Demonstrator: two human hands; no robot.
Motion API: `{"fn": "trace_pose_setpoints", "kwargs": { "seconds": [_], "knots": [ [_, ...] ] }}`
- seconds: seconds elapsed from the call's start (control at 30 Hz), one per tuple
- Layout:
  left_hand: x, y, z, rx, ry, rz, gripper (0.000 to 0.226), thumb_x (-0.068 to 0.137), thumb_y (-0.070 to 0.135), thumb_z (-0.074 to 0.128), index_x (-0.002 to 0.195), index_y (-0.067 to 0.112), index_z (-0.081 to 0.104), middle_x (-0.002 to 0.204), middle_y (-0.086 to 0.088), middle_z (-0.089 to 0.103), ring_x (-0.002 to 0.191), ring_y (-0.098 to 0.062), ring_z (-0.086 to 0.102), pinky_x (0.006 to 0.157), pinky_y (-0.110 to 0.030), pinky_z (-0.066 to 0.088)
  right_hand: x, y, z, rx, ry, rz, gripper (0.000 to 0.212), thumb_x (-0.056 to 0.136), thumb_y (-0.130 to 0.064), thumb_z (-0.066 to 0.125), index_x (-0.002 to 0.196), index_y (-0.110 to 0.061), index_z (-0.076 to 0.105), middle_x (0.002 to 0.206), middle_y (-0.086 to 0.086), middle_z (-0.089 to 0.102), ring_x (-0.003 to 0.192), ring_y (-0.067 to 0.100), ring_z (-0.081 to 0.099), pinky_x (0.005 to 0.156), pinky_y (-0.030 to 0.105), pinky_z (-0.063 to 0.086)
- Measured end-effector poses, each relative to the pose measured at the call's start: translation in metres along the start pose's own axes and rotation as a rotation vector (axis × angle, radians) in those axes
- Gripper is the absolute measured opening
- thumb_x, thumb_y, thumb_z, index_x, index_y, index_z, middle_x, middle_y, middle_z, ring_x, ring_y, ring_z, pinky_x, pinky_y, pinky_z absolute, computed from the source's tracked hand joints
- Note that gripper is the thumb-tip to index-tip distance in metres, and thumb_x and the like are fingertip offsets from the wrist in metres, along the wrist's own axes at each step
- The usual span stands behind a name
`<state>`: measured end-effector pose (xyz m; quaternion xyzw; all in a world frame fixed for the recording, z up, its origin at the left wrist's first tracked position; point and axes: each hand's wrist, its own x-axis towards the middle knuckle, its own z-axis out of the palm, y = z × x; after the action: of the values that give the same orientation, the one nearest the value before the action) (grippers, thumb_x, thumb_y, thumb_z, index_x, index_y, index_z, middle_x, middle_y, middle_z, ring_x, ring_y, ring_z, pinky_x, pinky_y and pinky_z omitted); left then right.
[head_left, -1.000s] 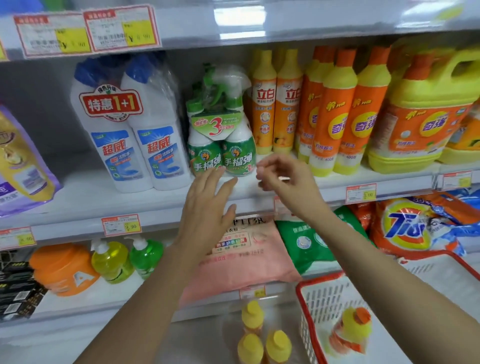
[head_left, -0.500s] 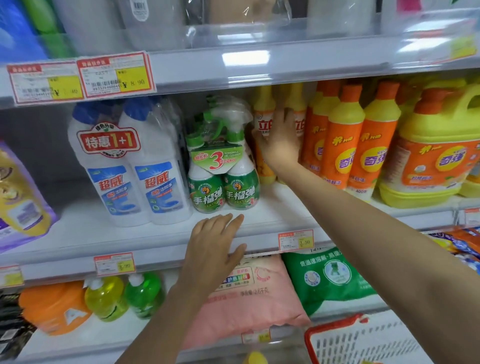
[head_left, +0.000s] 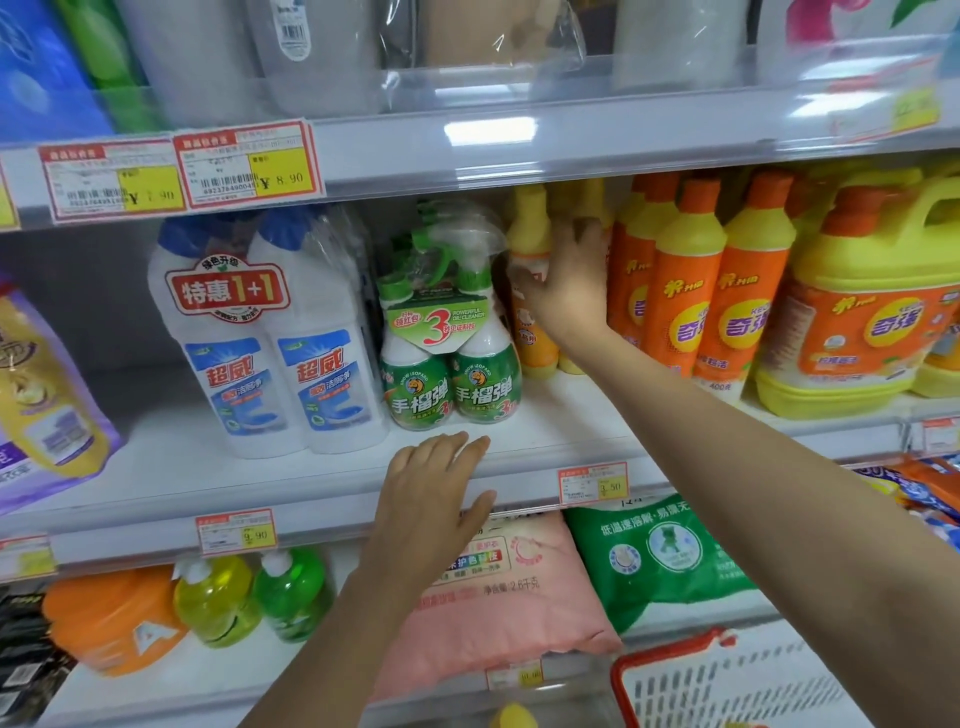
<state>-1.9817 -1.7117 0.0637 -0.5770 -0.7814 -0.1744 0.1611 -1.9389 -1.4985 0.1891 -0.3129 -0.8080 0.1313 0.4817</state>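
My right hand (head_left: 566, 283) reaches deep into the middle shelf and lies against two yellow-and-orange dish soap bottles (head_left: 530, 332). Its fingers point up along the neck of the right one and its thumb spreads across the left one's label. The right bottle is mostly hidden behind the hand. My left hand (head_left: 434, 496) rests flat, fingers straight, on the front edge of the middle shelf (head_left: 332, 499), just below a wrapped twin pack of green spray cleaner (head_left: 452, 358).
White toilet-cleaner twin pack (head_left: 270, 343) stands left of the spray pack. Orange bottles (head_left: 701, 280) and a large yellow jug (head_left: 857, 312) crowd the right. Pink (head_left: 509, 597) and green (head_left: 660, 556) bags lie on the lower shelf. A red-rimmed basket (head_left: 675, 654) sits bottom right.
My right hand went from the shelf front up and back onto the yellow bottles. My left hand settled onto the shelf edge. The view has tilted upward.
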Motion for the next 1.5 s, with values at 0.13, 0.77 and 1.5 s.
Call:
{"fn": "trace_pose_setpoints", "kwargs": {
  "seconds": [0.13,0.77,1.5],
  "knots": [
    [0.001,0.000,-0.002,-0.004,-0.051,-0.014,0.056,0.097,0.047,0.048,0.147,0.026,0.039,0.148,0.005,0.043,0.137,-0.015,0.036,0.113,-0.032,0.022,-0.025,0.005,-0.022,0.199,0.011,0.000,0.062,0.081,-0.021,0.077,0.131,0.000,0.047,0.127,0.022,0.053,0.110,0.042,0.054,0.082,0.043,0.046],
    [-0.031,0.061,-0.044,-1.702,0.162,-0.529,0.049,0.081,0.042,0.063,0.126,0.024,0.055,0.109,-0.006,0.072,0.093,-0.025,0.072,0.080,-0.032,0.059,-0.153,-0.016,-0.134,1.040,0.093,0.523,0.042,0.093,-0.016,0.066,0.125,0.000,0.046,0.108,0.010,0.065,0.090,0.009,0.071,0.067,0.025,0.059],
    [-0.140,0.013,-0.072,-1.723,0.087,-0.858,0.046,0.076,0.020,0.070,0.119,0.007,0.061,0.108,-0.018,0.071,0.084,-0.021,0.071,0.067,-0.027,0.061,-0.206,-0.026,-0.117,0.964,-0.464,0.852,0.036,0.089,-0.049,0.066,0.110,-0.020,0.060,0.084,0.003,0.077,0.076,0.018,0.075,0.073,0.042,0.063]
  ]
}}
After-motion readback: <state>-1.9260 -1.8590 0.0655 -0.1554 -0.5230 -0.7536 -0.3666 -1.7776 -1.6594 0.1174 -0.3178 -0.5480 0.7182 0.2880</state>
